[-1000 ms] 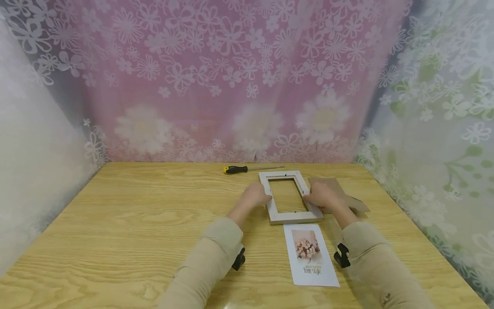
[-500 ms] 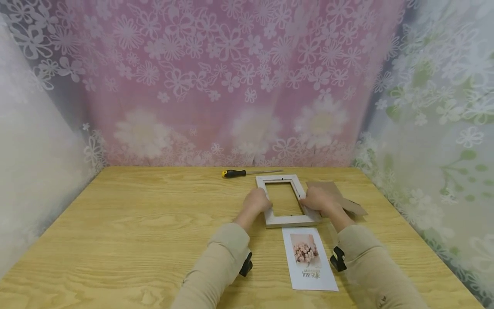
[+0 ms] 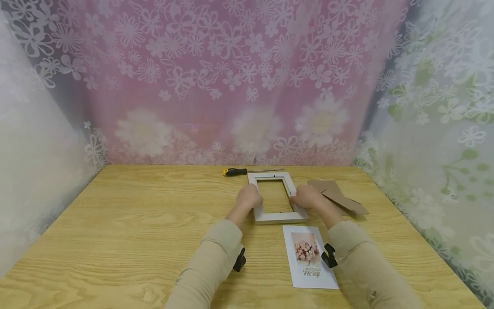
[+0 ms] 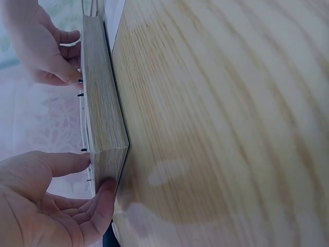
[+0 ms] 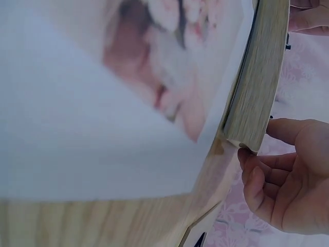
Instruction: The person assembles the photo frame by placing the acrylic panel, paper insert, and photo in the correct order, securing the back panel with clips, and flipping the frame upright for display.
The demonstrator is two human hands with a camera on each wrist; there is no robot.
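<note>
A whitish picture frame (image 3: pixel 275 217) with small dark tabs round its inner edge lies on the wooden table, its opening showing bare wood. My left hand (image 3: pixel 248 197) grips the left side, thumb on top and fingers curled against the outer edge, as the left wrist view shows. On the opposite side my right hand (image 3: pixel 308 198) holds the frame the same way; in the right wrist view its thumb (image 5: pixel 288 128) rests on the top face. Just in front of the frame lies a white printed sheet (image 3: pixel 310 257) with a pink flower picture and lettering.
Behind the frame lies a screwdriver (image 3: pixel 235 172) with a black and yellow handle, its shaft reaching past the frame's back edge. A brown cardboard backing (image 3: pixel 328 189) with a raised flap lies to the right. Patterned curtains (image 3: pixel 251 86) enclose the table (image 3: pixel 135 223) at the back and sides.
Both hands have shifted the picture frame to the left, away from the cardboard, which now shows more fully. The printed sheet and the screwdriver stay where they were.
</note>
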